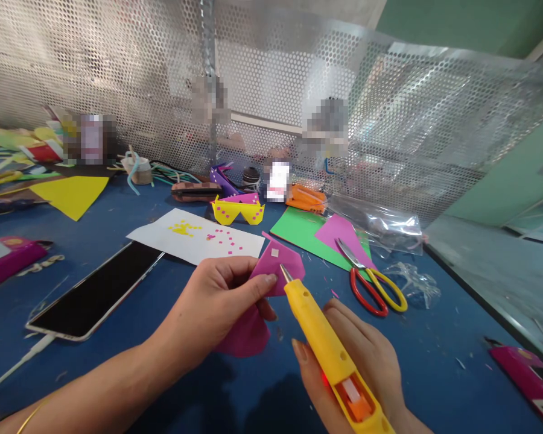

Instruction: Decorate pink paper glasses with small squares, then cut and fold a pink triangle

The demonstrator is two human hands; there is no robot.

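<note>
Between the thumb and fingers of my left hand [235,289] is a magenta foam cutout [283,256], held up over the table. A small whitish square [275,253] sits on its upper part. My right hand [366,355] is wrapped round a yellow glue gun [319,328], whose metal nozzle points at the cutout just below the square. Whether the tip touches the foam I cannot tell. Behind them, a white sheet [156,232] carries tiny yellow and pink bits. Yellow foam glasses [238,212] with pink squares stand past the sheet.
Red-and-yellow-handled scissors [375,292] lie right, partly over green foam [294,226] and a pink piece [341,235]. A phone [102,292] with a cable lies left. Magenta tools [525,374] rest at both sides. A perforated metal screen [271,72] rises behind the table.
</note>
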